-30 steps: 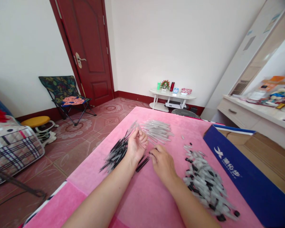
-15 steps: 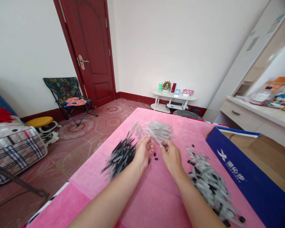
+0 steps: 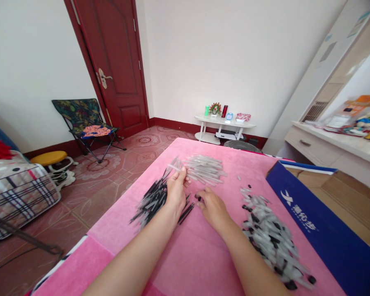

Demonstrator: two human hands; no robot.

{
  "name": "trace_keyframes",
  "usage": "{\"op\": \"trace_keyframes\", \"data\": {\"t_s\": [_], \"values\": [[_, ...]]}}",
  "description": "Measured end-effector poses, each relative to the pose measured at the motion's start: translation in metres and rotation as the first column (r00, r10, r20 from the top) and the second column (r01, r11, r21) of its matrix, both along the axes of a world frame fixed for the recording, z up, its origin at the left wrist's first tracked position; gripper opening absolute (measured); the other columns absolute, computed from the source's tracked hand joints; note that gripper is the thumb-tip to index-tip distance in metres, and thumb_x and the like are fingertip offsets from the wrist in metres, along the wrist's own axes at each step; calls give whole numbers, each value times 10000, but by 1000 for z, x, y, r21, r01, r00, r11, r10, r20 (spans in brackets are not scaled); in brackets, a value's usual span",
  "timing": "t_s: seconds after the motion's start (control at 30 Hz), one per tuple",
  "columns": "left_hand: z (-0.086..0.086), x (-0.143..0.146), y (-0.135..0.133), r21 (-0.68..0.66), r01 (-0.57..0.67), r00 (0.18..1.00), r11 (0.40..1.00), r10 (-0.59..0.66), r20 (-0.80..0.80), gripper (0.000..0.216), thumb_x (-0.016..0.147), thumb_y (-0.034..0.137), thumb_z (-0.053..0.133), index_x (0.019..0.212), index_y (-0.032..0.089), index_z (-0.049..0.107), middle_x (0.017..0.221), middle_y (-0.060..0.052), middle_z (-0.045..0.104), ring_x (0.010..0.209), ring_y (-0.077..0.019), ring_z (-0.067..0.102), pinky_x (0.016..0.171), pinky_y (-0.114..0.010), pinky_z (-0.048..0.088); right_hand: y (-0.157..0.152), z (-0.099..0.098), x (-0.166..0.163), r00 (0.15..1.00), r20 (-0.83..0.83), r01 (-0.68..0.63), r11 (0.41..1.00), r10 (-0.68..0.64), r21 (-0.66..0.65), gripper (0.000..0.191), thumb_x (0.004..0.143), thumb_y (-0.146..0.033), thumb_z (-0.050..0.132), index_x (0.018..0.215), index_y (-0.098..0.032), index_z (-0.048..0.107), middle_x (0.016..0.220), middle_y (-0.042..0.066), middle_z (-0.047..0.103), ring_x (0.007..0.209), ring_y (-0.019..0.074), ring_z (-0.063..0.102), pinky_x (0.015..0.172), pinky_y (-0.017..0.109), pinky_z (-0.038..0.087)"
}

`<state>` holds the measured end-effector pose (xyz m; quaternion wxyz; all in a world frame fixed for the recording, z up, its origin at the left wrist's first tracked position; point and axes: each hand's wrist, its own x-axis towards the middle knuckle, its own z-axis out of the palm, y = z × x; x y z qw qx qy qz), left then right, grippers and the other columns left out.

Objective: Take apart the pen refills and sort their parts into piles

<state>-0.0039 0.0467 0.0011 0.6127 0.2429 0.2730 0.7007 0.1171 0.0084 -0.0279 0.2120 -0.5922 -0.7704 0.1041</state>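
My left hand [image 3: 176,190] is closed round a bunch of clear tubes [image 3: 176,165] that stick out past its fingers, above a heap of black-and-grey sticks [image 3: 151,199] on the pink cloth [image 3: 191,255]. Just to its right, my right hand [image 3: 212,206] lies low on the cloth, fingertips pinched at small black caps [image 3: 198,198]. A pile of clear tubes [image 3: 205,169] lies beyond both hands. Another heap, of capped tubes [image 3: 271,238], lies to the right of my right forearm.
A blue-edged cardboard box [image 3: 308,222] stands along the right side of the pink cloth. Beyond are a tiled floor, a folding chair [image 3: 83,123], a yellow stool [image 3: 47,158], a red door [image 3: 114,61], a small white table [image 3: 223,125] and a white cabinet [image 3: 336,148].
My right hand has drawn back from the clear tube pile to the black caps on the cloth. My left hand has risen a little, still clutching its tubes.
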Motion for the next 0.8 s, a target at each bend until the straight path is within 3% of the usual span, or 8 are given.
{"op": "trace_keyframes", "data": {"t_s": [0.13,0.23,0.33,0.4,0.47,0.53,0.63,0.8], "values": [[-3,1,0,-43,24,999,999,-23,31,248,635,286,680,802,111,623,705,-23,592,483,-23,467,468,-136,401,4,6,11,993,114,32,999,-28,-28,162,671,-104,523,758,-196,625,779,23,573,742,131,548,658,216,375],[-4,-1,3,-49,17,999,999,-14,43,234,647,277,671,806,111,625,698,-21,591,477,-21,464,456,-132,400,4,18,40,960,230,169,985,-158,-27,181,629,-46,502,664,-175,624,699,43,570,690,151,543,616,246,365],[-3,-3,5,-60,4,999,998,-1,52,215,647,267,671,783,107,626,667,-17,587,465,-23,463,439,-131,395,0,34,61,916,272,300,954,-295,25,197,663,-58,467,676,-158,636,725,101,556,666,197,542,562,298,340],[-3,-3,5,-67,-1,998,998,5,62,210,640,261,677,775,108,625,660,-14,588,459,-22,464,434,-130,395,-5,42,58,917,270,293,955,-295,48,193,693,-104,476,736,-179,648,792,108,554,678,204,546,555,302,333],[-2,-4,6,-68,-5,997,998,10,70,213,634,259,684,778,114,623,648,-8,586,460,-23,469,436,-129,399,-11,45,39,953,246,175,984,-179,38,173,703,-145,510,761,-226,651,829,60,562,709,175,551,586,274,345],[-2,-4,6,-63,-11,997,998,15,76,215,630,261,687,779,120,621,630,-1,581,463,-25,474,438,-128,401,-18,43,13,983,175,-55,998,53,6,144,710,-170,534,741,-253,648,803,1,571,731,127,548,624,222,353],[-2,-5,6,-59,-20,997,998,25,78,216,628,256,689,780,118,622,624,2,577,458,-23,471,432,-125,398,-26,31,-19,925,21,-379,926,379,-6,163,720,-142,521,755,-240,646,803,-14,580,750,109,538,648,193,353],[-1,-5,6,-64,-12,996,998,18,86,210,639,251,679,782,107,625,633,2,575,454,-18,464,432,-122,396,-35,17,-34,869,15,-494,869,495,-37,192,710,-102,497,784,-213,635,846,-3,592,778,121,537,661,195,354]]}}
